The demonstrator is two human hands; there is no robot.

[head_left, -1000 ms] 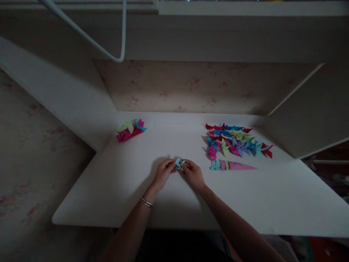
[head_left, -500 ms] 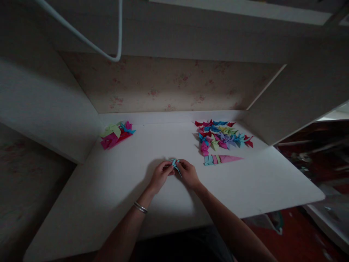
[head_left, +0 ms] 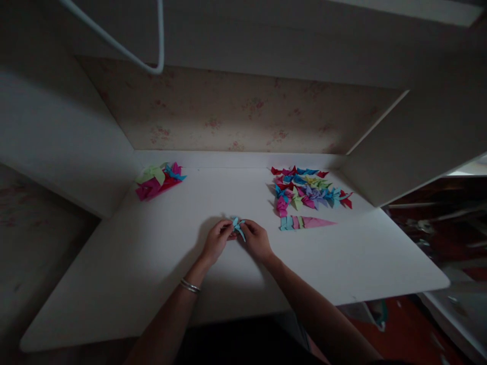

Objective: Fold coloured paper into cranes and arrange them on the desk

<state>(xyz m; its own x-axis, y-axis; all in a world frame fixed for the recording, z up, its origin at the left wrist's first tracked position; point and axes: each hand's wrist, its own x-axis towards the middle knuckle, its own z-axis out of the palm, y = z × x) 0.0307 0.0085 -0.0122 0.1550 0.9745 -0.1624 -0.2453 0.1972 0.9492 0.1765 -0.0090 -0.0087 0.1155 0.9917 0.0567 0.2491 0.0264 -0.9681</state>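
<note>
A small light-blue origami crane [head_left: 238, 226] is held between my two hands, just above the white table [head_left: 198, 203]. My left hand [head_left: 218, 238] pinches it from the left, thumb and fingertips closed on the paper. From the other side my right hand [head_left: 255, 238] grips it, with the fingers bent round its edge. One narrow pointed piece of the crane sticks out downward between the hands. The fingertips cover part of the folds.
Rows of colourful folded paper cranes [head_left: 308, 190] lie at the back right. In front of them is a row of overlapping folded papers [head_left: 304, 223], with a pink pointed end. Crumpled-looking coloured origami pieces [head_left: 158, 180] sit at the back left. Side panels [head_left: 403, 142] flank the table.
The view has shifted slightly. Between my fingers the light-blue crane has turned a little and more of its spread points show. Both hands still hold it.
</note>
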